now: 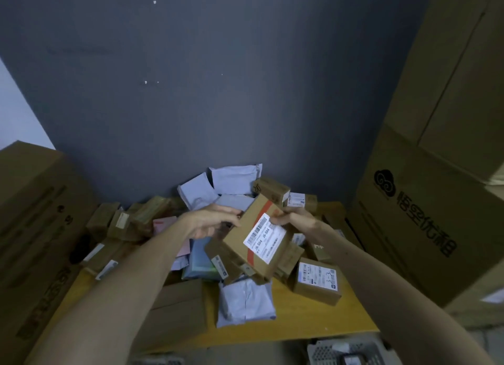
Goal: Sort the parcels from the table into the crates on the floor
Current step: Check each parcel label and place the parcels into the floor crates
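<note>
Head view: the left hand [210,220] grips the far-left edge of a labelled box [259,236], and the right hand [291,218] pinches its far-right corner. The box is tilted above the table [313,318] pile. Best to read the label squarely, then carry it to the matching crate [351,351], near right.

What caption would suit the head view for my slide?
Left hand and right hand hold a brown cardboard parcel with a white label above a cluttered yellow wooden table.

One brown cardboard parcel [261,242], with a red tape stripe and white barcode label uppermost, is held tilted above the heap of parcels [317,280] on the yellow surface [300,323], with a grey perforated crate [327,349] on the floor below its front edge.
</note>
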